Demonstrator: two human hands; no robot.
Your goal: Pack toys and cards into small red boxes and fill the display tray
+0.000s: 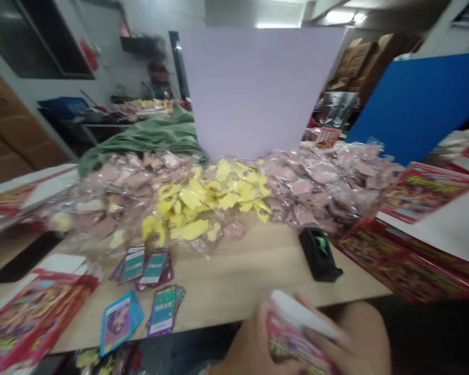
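Note:
At the table's near edge, both my hands are around a small red printed cardboard box (291, 341) with a white flap. My left hand (255, 336) grips its left side. From the right, my right hand (349, 346) closes on the box by its white flap, though motion blurs the fingers. Short stacks of cards lie left of the hands: teal-faced cards (164, 310), blue-bordered cards (119, 320) and more teal cards (155, 268) behind. Beyond the hands, a black tape dispenser (318, 255) with a green core stands on the table (234, 271).
Bagged yellow pieces (195, 198) form a heap mid-table, with bagged pinkish pieces (300, 187) on both sides. Red printed cartons stand at left (42, 312) and right (414, 250). A pale lilac board (261, 94) rises behind. A dark flat slab (25, 255) lies at left.

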